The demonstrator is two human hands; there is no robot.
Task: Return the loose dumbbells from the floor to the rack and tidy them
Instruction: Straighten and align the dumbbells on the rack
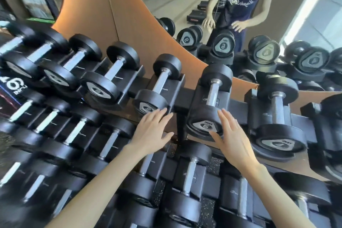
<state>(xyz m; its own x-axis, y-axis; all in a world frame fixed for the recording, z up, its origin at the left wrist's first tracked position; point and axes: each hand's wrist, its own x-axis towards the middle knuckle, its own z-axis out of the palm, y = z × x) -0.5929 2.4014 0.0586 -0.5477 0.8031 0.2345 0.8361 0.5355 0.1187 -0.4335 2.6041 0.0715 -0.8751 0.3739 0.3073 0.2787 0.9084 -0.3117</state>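
The 2 hands are held open, fingers straight and spread, with nothing gripped. The right hand (233, 140) is laid against the near head of a dumbbell (212, 96) seated in a cradle on the top row of the rack (182, 106). The left hand (152, 131) is placed just below the next dumbbell (157, 89) to the left; contact cannot be told. A mirror (185, 5) is set behind.

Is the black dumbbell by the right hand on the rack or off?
On: black rubber dumbbell marked 6 lies in its black rack cradle.
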